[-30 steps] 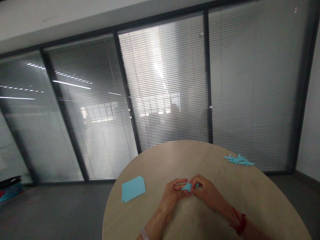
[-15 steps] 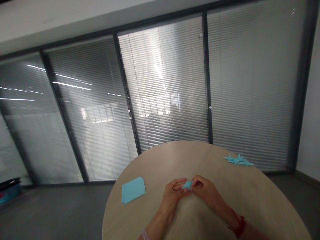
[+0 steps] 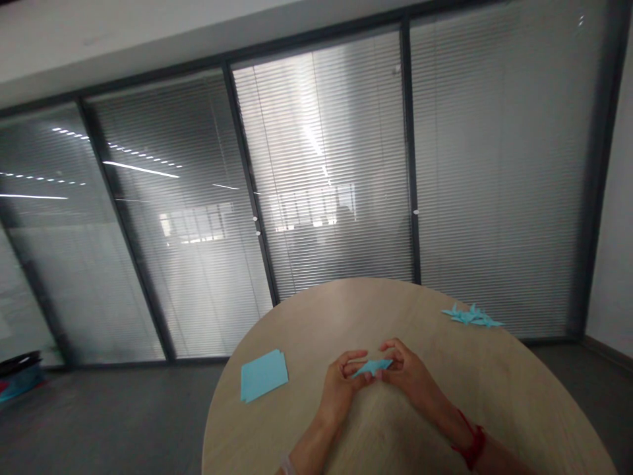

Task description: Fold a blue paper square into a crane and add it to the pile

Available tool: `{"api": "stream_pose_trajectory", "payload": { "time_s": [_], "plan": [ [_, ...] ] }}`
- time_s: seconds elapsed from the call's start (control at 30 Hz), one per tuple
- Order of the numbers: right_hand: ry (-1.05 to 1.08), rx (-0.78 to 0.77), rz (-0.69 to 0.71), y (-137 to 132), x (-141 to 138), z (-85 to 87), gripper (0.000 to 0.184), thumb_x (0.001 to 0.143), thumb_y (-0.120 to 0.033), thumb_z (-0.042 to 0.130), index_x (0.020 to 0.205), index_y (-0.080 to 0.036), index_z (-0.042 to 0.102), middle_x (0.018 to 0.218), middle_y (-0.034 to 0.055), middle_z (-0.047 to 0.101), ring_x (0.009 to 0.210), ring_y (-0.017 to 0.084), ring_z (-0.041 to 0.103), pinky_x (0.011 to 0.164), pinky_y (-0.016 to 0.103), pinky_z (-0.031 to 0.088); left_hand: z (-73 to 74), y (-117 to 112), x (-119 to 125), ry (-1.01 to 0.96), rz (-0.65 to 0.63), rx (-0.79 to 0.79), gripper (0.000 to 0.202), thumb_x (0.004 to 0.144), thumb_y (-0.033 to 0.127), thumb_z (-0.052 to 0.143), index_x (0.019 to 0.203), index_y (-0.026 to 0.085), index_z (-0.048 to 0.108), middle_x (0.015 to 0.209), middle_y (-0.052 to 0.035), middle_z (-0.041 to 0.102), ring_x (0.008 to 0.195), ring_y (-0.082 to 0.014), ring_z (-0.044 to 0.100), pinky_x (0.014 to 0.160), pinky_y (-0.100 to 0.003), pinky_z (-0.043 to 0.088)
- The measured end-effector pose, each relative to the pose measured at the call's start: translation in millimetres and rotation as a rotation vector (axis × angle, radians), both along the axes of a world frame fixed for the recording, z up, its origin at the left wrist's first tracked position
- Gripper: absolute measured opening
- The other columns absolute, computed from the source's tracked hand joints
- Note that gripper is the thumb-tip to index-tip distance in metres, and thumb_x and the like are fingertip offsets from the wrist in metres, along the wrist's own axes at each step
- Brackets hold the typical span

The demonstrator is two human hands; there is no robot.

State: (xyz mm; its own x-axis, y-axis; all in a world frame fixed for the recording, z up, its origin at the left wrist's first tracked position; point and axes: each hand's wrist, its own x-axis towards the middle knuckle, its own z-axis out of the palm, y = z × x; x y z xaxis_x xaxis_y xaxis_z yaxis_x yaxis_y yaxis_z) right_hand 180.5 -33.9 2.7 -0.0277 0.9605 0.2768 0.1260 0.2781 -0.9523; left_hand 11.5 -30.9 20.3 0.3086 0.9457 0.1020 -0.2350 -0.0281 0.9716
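Note:
Between my two hands is a small folded piece of light blue paper (image 3: 374, 366), held just above the round table. My left hand (image 3: 345, 381) grips its left end, thumb in front and fingers behind. At the right end, my right hand (image 3: 406, 373) pinches the paper between thumb and fingers, with the index finger raised and curved above it. The paper's lower edge is partly covered by both thumbs.
A stack of light blue paper sheets (image 3: 264, 376) lies on the left of the wooden table (image 3: 366, 310). Several folded blue paper pieces (image 3: 472, 316) are heaped near the far right edge. Behind stands a glass partition with blinds (image 3: 326, 165). A dark-rimmed bin (image 3: 20, 375) is at far left.
My right hand has shifted slightly right and its index finger has lifted from the paper. More of the folded paper shows now, spread wider between the hands.

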Motion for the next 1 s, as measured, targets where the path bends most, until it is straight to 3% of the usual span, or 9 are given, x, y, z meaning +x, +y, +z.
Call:
{"api": "stream_pose_trajectory", "payload": {
  "time_s": [0.23,0.43,0.67,0.87,1.0],
  "plan": [
    [-0.001,-0.064,-0.001,4,3,-1.3,0.033,0.059,-0.028,0.071,0.086,-0.022,0.055,0.055,-0.0067,0.06,0.051,0.014,0.058,0.047,0.023,0.041,-3.6,4,-1,0.07,0.027,0.064,0.041,0.06,0.022,0.08,0.097,0.014,0.065,0.083,-0.0087,0.075,0.074,-0.0208,0.068,0.072,-0.029,0.047],
    [0.259,-0.223,0.118,-1,0,3.7,0.035,0.052,-0.028,0.075,0.079,-0.022,0.054,0.058,-0.0047,0.064,0.054,0.017,0.063,0.056,0.029,0.05,-8.6,10,-4,0.061,0.045,0.009,0.041,0.053,0.025,0.084,0.088,0.013,0.067,0.074,-0.0057,0.073,0.067,-0.0186,0.065,0.067,-0.028,0.047],
    [0.375,-0.354,0.21,-8,1,10.8,0.035,0.051,-0.027,0.078,0.077,-0.021,0.056,0.068,-0.0025,0.068,0.062,0.017,0.066,0.064,0.029,0.052,-6.3,8,-5,0.053,0.081,-0.083,0.052,0.048,0.03,0.086,0.091,0.01,0.065,0.068,-0.006,0.071,0.064,-0.0191,0.065,0.07,-0.032,0.05],
    [0.347,-0.322,0.203,-13,1,13.8,0.031,0.055,-0.027,0.076,0.078,-0.021,0.057,0.067,-0.0024,0.067,0.065,0.017,0.066,0.065,0.029,0.052,-4.3,9,-7,0.065,0.053,-0.106,0.058,0.044,0.031,0.088,0.093,0.011,0.064,0.07,-0.0065,0.072,0.062,-0.0186,0.065,0.068,-0.031,0.05],
    [0.272,-0.3,0.158,-5,0,8.2,0.04,0.049,-0.028,0.079,0.08,-0.022,0.055,0.065,-0.0039,0.065,0.059,0.017,0.065,0.059,0.028,0.051,-6.4,10,-8,0.094,0.07,-0.078,0.059,0.044,0.03,0.088,0.094,0.011,0.064,0.069,-0.0059,0.072,0.061,-0.0176,0.064,0.064,-0.028,0.048]
  ]
}}
